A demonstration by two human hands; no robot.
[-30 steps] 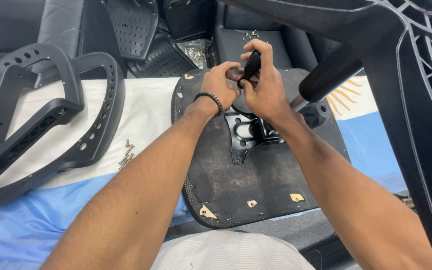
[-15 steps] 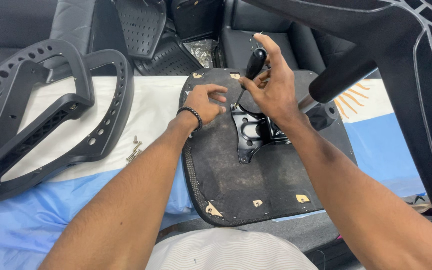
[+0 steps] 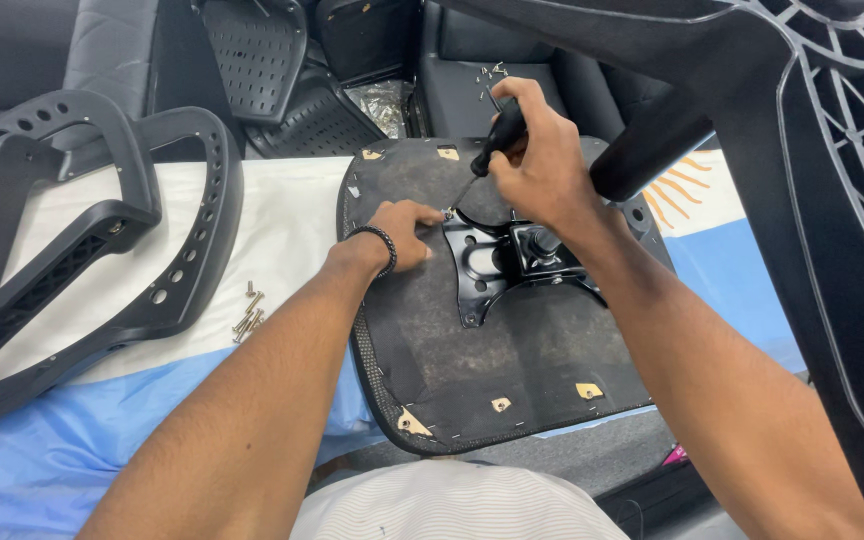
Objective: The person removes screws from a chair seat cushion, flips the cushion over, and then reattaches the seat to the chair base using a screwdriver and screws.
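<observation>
Spread across the work surface is a white and light-blue cloth (image 3: pixel 72 440), and on it lies an upturned chair seat (image 3: pixel 512 370), its dark fabric underside facing up.

Nearest the camera, the seat's front edge shows a few pale staple tabs. Just beyond, near the middle of the seat, sits the black metal mounting plate (image 3: pixel 497 260), with a corner arm reaching up and left.

The left hand (image 3: pixel 407 232) lies flat on the seat just left of that corner, fingers loosely curled and fingertips touching or nearly touching what looks like a small screw (image 3: pixel 448 213) at the plate's tip; the view is too small to be sure it is pinched.

The right hand (image 3: pixel 542 165) is a little farther off and above the plate, wrapped tightly round the black handle of a screwdriver (image 3: pixel 497 135). The tool's long axis runs on a slant, handle up and right, thin shaft pointing down and left to that same corner. So the tip meets the plate between the two hands, with the left hand the nearer to it.

Off to the left, well apart from both hands, a small heap of loose bolts (image 3: pixel 248 312) rests on the cloth beside a black perforated frame (image 3: pixel 102 240). Farther back stand more black chair parts (image 3: pixel 282 70).
</observation>
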